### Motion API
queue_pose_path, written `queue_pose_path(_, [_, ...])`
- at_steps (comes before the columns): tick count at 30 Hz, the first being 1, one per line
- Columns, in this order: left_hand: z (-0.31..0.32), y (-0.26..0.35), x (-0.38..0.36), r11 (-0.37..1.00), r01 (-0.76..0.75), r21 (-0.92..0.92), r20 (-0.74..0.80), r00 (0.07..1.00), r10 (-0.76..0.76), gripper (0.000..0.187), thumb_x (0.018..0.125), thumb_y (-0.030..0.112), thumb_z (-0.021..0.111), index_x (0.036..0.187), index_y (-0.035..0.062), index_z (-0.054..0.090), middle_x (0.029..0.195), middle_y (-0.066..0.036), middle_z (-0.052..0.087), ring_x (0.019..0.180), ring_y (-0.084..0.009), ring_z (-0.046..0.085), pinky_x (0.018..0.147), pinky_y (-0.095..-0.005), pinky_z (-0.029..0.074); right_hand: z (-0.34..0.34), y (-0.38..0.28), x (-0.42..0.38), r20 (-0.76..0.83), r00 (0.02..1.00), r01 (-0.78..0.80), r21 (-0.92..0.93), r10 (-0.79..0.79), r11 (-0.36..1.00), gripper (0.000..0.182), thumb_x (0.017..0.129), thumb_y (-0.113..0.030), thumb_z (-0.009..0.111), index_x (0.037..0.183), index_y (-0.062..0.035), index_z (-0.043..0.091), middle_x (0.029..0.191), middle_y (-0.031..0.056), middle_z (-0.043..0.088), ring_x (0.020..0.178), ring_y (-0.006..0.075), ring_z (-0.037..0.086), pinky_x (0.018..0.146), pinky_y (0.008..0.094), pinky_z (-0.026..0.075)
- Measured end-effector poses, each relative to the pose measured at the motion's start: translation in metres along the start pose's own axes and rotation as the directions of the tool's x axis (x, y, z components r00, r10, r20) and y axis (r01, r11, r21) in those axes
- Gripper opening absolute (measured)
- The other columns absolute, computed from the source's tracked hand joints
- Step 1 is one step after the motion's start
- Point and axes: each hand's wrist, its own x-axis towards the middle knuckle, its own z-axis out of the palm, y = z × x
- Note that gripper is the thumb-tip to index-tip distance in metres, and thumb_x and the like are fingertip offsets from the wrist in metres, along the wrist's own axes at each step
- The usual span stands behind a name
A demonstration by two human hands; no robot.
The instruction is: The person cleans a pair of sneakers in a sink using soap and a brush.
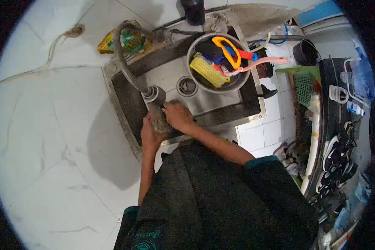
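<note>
At the near left part of the metal sink (254,112), my left hand (151,135) is closed round a greyish-brown, elongated item (158,121) whose kind I cannot tell. Directly above this item hangs the head of a flexible hose faucet (153,93). My right hand (179,117) presses against the item's right side with curled fingers, and a small dark piece (173,102) shows just past its fingertips. The drain (187,86) lies beyond my right hand. A round metal bowl (191,62) in the sink holds a yellow brush (207,71), an orange-handled brush (227,52) and a pink-handled brush (262,62).
Behind the faucet lies a yellow-green packet (131,39), with a black container (193,12) farther right. Several shoes (331,152) stand on a rack along the right, near a green basket (303,89). A black bucket (306,53) sits on the floor.
</note>
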Motion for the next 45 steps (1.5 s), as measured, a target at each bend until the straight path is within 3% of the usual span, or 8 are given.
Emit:
queue_pose_path(2, [-0.007,-0.003,-0.007,0.999,0.028,0.029,0.036,0.999,-0.029,0.088,0.061,0.018,0.088,0.133,0.0042,0.040,0.123,-0.019,0.059,0.111,-0.0362,0.060,0.092,-0.0402,0.048,0.006,-0.004,-0.010,0.145,0.989,-0.037,-0.019,0.040,0.999,0.025,0.092,-0.023,0.052,0.095,-0.0014,0.064,0.090,0.0239,0.066,0.088,0.0406,0.066,0.076,0.0537,0.051])
queue_pose_path(6, [-0.005,0.004,-0.002,0.997,-0.004,0.072,0.048,0.999,0.001,0.088,0.060,0.017,0.088,0.133,0.0043,0.040,0.121,-0.019,0.059,0.109,-0.0356,0.060,0.091,-0.0394,0.048,-0.002,0.005,-0.003,-0.048,0.996,-0.067,0.034,0.069,0.997,0.023,0.089,-0.021,0.054,0.089,0.0003,0.064,0.088,0.0242,0.066,0.082,0.0428,0.064,0.074,0.0539,0.051])
queue_pose_path(17, [-0.007,-0.009,0.000,0.989,-0.089,0.120,0.059,0.995,0.082,0.083,0.062,0.015,0.088,0.129,0.0038,0.041,0.126,-0.020,0.057,0.113,-0.0347,0.059,0.092,-0.0392,0.049,0.027,0.027,-0.016,0.099,0.995,0.003,0.068,-0.009,0.998,0.026,0.092,-0.025,0.053,0.093,-0.0007,0.063,0.088,0.0237,0.065,0.084,0.0444,0.063,0.074,0.0541,0.049])
queue_pose_path(20, [-0.006,0.002,-0.005,0.991,0.106,0.085,0.064,0.992,-0.111,0.084,0.061,0.016,0.089,0.129,0.0039,0.041,0.123,-0.020,0.059,0.113,-0.0334,0.059,0.092,-0.0394,0.049,0.031,0.024,-0.003,0.132,0.988,-0.084,0.059,0.076,0.995,0.027,0.091,-0.025,0.055,0.092,0.0007,0.064,0.087,0.0255,0.065,0.087,0.0448,0.063,0.076,0.0545,0.049])
queue_pose_path(26, [-0.007,-0.006,0.004,0.994,0.025,0.108,0.025,0.999,-0.027,0.085,0.060,0.019,0.089,0.128,0.0032,0.042,0.113,-0.019,0.063,0.106,-0.0356,0.062,0.088,-0.0391,0.050,0.024,0.022,0.007,0.035,0.988,0.149,0.052,-0.151,0.987,0.028,0.091,-0.025,0.056,0.092,0.0020,0.062,0.083,0.0264,0.063,0.085,0.0467,0.062,0.075,0.0555,0.048])
queue_pose_path(33, [0.000,0.000,0.003,0.997,0.017,0.071,-0.007,1.000,-0.017,0.086,0.059,0.017,0.088,0.129,0.0021,0.040,0.115,-0.020,0.062,0.104,-0.0360,0.062,0.088,-0.0417,0.050,0.014,0.018,0.014,0.023,0.996,-0.092,0.193,0.089,0.977,0.030,0.093,-0.027,0.054,0.093,0.0012,0.062,0.087,0.0264,0.064,0.089,0.0453,0.062,0.076,0.0554,0.047])
queue_pose_path(37, [-0.005,-0.001,0.001,0.997,0.037,0.073,0.022,0.999,-0.038,0.088,0.057,0.016,0.089,0.129,0.0019,0.041,0.120,-0.019,0.059,0.109,-0.0352,0.060,0.091,-0.0415,0.048,0.026,0.022,-0.017,0.086,0.987,0.122,0.120,-0.133,0.985,0.027,0.091,-0.024,0.055,0.093,0.0009,0.063,0.086,0.0250,0.065,0.084,0.0446,0.063,0.072,0.0549,0.048])
queue_pose_path(45, [-0.007,-0.001,0.001,0.993,0.072,0.090,0.033,0.997,-0.075,0.085,0.060,0.019,0.088,0.130,0.0047,0.041,0.121,-0.020,0.060,0.111,-0.0334,0.061,0.092,-0.0404,0.049,0.019,0.019,0.000,0.116,0.993,0.005,0.168,-0.024,0.986,0.027,0.091,-0.024,0.056,0.089,0.0014,0.065,0.085,0.0270,0.064,0.086,0.0456,0.062,0.075,0.0545,0.048])
